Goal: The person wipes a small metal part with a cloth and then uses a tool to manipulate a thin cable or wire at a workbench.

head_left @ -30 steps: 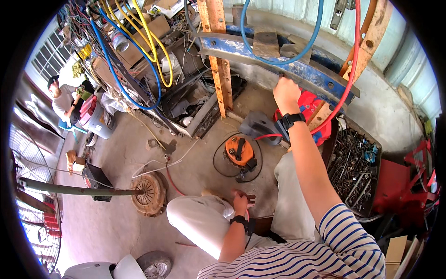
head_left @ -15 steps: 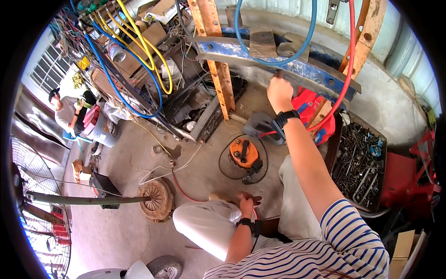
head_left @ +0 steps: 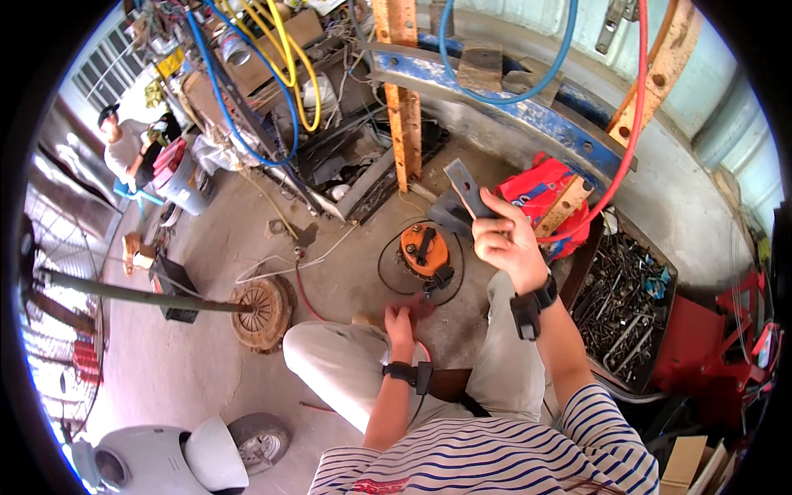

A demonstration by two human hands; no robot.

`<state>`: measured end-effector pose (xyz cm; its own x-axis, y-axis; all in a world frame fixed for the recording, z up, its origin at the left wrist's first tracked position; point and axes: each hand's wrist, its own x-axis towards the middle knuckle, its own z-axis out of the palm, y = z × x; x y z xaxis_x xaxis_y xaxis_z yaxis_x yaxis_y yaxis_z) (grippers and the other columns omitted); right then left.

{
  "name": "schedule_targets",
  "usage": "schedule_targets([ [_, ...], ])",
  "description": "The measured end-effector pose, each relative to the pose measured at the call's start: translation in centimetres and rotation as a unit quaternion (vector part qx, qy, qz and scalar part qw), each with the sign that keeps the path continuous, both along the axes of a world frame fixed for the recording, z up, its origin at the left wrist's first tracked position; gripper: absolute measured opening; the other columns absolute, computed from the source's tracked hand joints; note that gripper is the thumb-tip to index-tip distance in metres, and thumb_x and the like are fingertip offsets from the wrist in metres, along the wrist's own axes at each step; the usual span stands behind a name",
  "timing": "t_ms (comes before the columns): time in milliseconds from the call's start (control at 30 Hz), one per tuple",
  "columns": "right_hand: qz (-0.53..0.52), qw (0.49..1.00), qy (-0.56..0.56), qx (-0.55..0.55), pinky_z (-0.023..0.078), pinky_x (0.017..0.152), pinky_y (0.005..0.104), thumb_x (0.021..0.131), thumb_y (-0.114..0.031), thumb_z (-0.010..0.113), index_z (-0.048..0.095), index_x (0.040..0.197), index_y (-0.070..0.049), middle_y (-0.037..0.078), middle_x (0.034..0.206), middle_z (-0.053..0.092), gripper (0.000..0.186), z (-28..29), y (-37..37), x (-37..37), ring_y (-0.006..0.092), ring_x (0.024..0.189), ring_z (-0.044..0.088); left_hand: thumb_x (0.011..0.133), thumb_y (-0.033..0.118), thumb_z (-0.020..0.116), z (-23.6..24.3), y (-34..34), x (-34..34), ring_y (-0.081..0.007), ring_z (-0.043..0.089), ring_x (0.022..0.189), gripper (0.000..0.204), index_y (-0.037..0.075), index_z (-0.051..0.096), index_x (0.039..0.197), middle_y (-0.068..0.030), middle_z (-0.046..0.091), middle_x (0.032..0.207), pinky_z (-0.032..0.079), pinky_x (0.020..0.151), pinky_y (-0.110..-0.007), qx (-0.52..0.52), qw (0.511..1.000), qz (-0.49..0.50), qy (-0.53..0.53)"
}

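My right hand [head_left: 507,243] is raised in front of me, closed on a flat grey metal plate [head_left: 468,190] with a hole in it. The plate tilts up and to the left, its lower end between my thumb and fingers. My left hand [head_left: 399,326] is low by my left knee, with its fingers curled. A blurred dark reddish shape [head_left: 422,308] shows at its fingertips, too smeared to name. A red hose [head_left: 307,289] runs along the floor toward that hand. Ahead on the floor sits a round orange device [head_left: 426,250] with a black handle.
A blue steel beam [head_left: 528,111] on rusty uprights spans ahead, with blue and red hoses hanging before it. A tray of bolts and tools [head_left: 635,330] stands at right, a red bag [head_left: 540,194] beside it. A clutch cover [head_left: 262,318] lies left. A person [head_left: 128,148] sits far left.
My right hand has come back and down from the blue beam, and the metal plate now shows in it. My left hand has shifted left and up. The view has turned slightly.
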<state>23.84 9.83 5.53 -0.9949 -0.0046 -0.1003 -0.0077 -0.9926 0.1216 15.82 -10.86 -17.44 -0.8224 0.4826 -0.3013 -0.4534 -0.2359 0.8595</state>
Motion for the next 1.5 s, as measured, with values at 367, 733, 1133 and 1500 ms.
schedule_targets([
  [367,-0.274,0.589,0.027,0.76,0.032,0.039,0.0183,0.085,-0.007,0.055,0.06,0.111,-0.007,0.0,0.097,0.064,0.027,1.1,-8.7,-0.3,0.0054,0.046,0.04,0.091,0.013,0.045,22.3,-0.9,-2.2,-0.0183,0.053,0.102,0.019,0.005,0.051,0.107,-0.0047,0.055,0.105,0.041,0.089,-0.034,0.342,0.935,-0.084,0.05],
  [733,-0.399,0.118,0.031,0.909,0.05,0.052,0.0248,0.063,0.002,0.064,0.067,0.099,-0.008,0.002,0.114,0.062,0.037,-0.3,-10.7,3.4,0.0135,0.055,0.057,0.09,0.004,0.05,24.4,-2.9,0.1,-0.0191,0.057,0.1,0.009,0.003,0.056,0.096,-0.0069,0.059,0.101,0.045,0.089,-0.038,0.355,0.931,-0.023,0.083],
  [1133,-0.434,0.153,-0.002,0.888,0.05,0.055,0.0279,0.068,0.004,0.064,0.067,0.096,-0.006,0.009,0.107,0.065,0.03,-0.9,-12.0,2.9,0.0212,0.063,0.063,0.096,0.017,0.044,23.9,-1.8,3.2,-0.0125,0.058,0.084,0.02,0.0,0.054,0.099,-0.0036,0.058,0.091,0.049,0.077,-0.027,0.199,0.977,-0.073,0.001],
  [1500,-0.229,0.209,0.005,0.951,0.051,0.063,0.0319,0.075,-0.003,0.06,0.068,0.097,-0.009,0.004,0.106,0.065,0.023,-6.1,-13.8,4.1,0.0238,0.073,0.064,0.091,0.012,0.053,12.9,-3.2,0.1,-0.0165,0.06,0.084,0.02,-0.003,0.056,0.103,-0.009,0.061,0.097,0.049,0.069,-0.028,0.177,0.972,-0.106,-0.11],
])
